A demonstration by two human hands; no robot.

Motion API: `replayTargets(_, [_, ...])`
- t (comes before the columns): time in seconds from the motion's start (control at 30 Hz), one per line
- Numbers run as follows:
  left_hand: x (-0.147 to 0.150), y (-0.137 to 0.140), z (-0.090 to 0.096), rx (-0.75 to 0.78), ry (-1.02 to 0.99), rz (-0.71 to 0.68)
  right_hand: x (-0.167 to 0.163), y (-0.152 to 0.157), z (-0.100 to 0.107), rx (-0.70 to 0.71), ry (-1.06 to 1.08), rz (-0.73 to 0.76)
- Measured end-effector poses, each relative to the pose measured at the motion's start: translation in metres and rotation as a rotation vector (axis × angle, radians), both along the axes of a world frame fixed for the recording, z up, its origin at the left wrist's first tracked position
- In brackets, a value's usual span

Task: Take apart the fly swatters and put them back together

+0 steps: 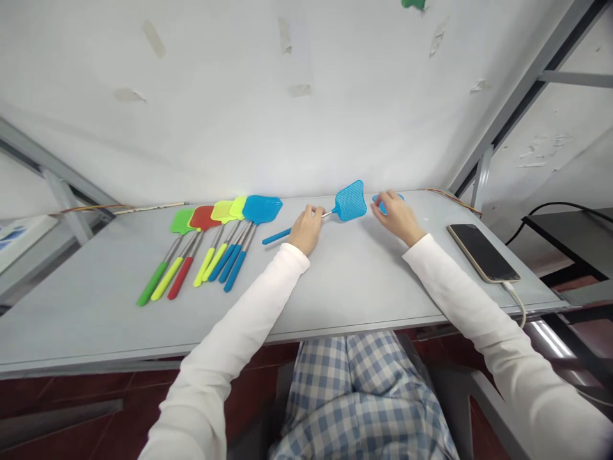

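A blue fly swatter (351, 201) lies slanted over the table, its mesh head toward the wall. My left hand (306, 229) is closed around its thin metal rod, between the head and the blue handle. To the right of that head, my right hand (396, 217) has curled fingers at a small blue piece (382, 207). Blue shows between thumb and fingers and past the knuckles; most of the piece is hidden by the hand, so its kind is unclear.
Left of my hands several fly swatters lie side by side: green (182, 221), red (205, 218), yellow (223, 211) and blue (261, 209). A phone (483, 251) with a white cable (514, 295) lies at the right. The white wall (297, 140) bounds the grey table (335, 287) behind.
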State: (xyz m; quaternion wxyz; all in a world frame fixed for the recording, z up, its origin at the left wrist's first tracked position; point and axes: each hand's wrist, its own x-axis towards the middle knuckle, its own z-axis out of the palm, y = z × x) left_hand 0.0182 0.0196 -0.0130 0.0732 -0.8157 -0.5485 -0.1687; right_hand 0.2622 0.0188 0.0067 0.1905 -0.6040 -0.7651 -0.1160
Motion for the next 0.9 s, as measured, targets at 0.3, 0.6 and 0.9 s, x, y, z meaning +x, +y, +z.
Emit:
replayTargets(0.3, [0.005,0.005,-0.009,0.177,-0.092,-0.291,-0.055,-0.005,-0.026,0.378,-0.281,0.348])
replayTargets(0.6, [0.003,0.007,-0.006,0.228,-0.013,-0.308,-0.039,0.002,-0.021,0.307,-0.338,0.273])
replayTargets(0.9, [-0.043,0.026,0.01,0.301,0.027,-0.279,0.01,0.025,-0.007,0.367,-0.214,0.068])
